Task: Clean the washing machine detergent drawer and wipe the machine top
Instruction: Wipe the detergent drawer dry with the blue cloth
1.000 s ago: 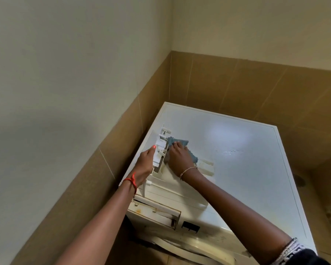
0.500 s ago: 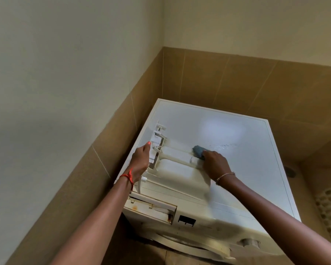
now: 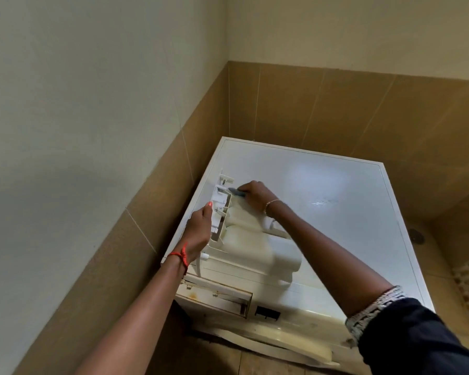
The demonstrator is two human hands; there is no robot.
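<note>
White plastic detergent drawer (image 3: pixel 255 239) lies on the machine top (image 3: pixel 336 226), near its left edge. The left hand (image 3: pixel 199 228) grips its left side, fingers wrapped round; the right hand (image 3: pixel 255 194) pinches a blue cloth (image 3: pixel 237 192) against its far end.

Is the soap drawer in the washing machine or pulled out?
Out. The drawer lies on the machine top, gripped by the left hand; its slot in the front gapes empty.
</note>
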